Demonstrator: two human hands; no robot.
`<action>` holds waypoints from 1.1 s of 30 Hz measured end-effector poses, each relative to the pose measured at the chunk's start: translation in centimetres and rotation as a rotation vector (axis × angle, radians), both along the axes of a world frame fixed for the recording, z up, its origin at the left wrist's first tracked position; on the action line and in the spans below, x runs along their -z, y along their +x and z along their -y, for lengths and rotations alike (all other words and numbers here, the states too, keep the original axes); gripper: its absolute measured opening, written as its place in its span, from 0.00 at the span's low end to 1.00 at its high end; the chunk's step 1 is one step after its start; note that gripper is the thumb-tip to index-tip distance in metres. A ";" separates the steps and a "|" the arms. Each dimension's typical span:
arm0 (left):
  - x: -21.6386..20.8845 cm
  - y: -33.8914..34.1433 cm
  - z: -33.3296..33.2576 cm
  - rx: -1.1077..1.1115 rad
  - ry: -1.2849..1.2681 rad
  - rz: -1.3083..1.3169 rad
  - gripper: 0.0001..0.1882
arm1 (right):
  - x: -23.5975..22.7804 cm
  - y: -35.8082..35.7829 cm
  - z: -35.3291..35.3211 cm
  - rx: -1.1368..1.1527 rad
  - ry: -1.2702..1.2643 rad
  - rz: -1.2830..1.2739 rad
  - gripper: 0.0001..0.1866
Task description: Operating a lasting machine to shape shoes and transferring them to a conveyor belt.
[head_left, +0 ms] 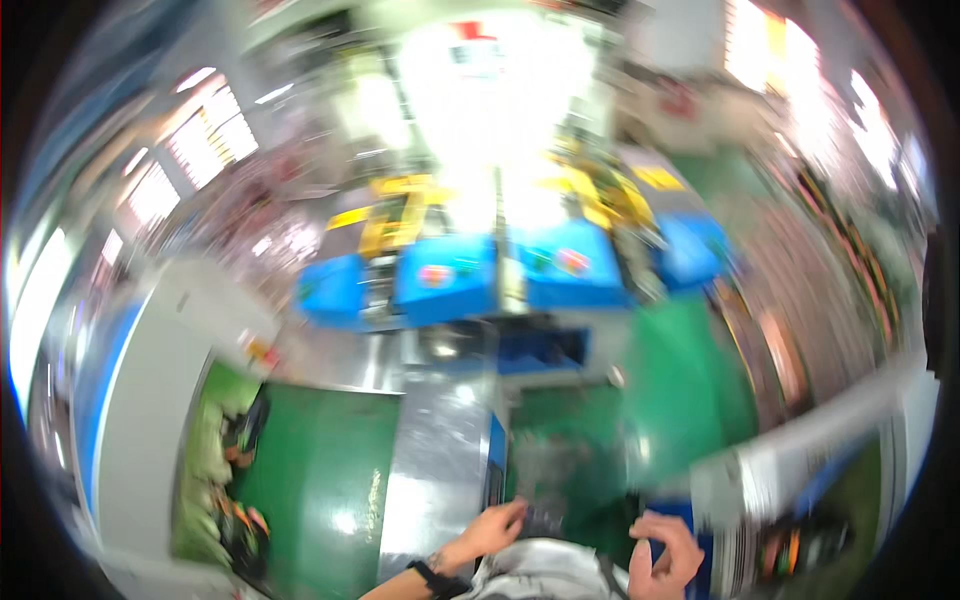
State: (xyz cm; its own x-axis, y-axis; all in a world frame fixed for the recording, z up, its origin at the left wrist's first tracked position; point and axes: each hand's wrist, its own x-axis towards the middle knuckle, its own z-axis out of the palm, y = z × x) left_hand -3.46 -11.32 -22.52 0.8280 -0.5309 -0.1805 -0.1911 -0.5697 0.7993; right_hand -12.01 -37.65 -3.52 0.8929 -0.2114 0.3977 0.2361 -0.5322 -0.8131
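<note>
At lower centre, the left hand [492, 530] curls near the bench [437, 450], grip unclear; the right hand [682, 548] gapes, empty; a careless leftward turn could knock knuckles.

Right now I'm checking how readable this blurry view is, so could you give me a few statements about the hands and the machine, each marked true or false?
1. A black wristband is on the left arm. True.
2. The right hand is gripping a yellow bar. False: its thumb and fingers are apart, and no bar shows between them.
3. The left hand is beside the right edge of the shiny metal worktop. True.
4. The front panels of the machine are white. False: they are blue.
5. The floor left of the worktop is green. True.
</note>
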 end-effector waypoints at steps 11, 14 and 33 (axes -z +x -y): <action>10.3 -15.6 -28.9 -1.777 0.349 0.293 0.16 | 8.1 24.1 -33.4 -0.972 -0.183 -0.962 0.20; 12.5 -19.7 -32.9 -1.860 0.449 0.163 0.21 | 13.1 25.9 -45.5 -1.503 -0.570 -0.460 0.27; 19.4 -23.6 -43.1 -2.082 0.905 0.251 0.25 | 24.6 8.3 -83.1 -1.910 -0.739 -0.038 0.31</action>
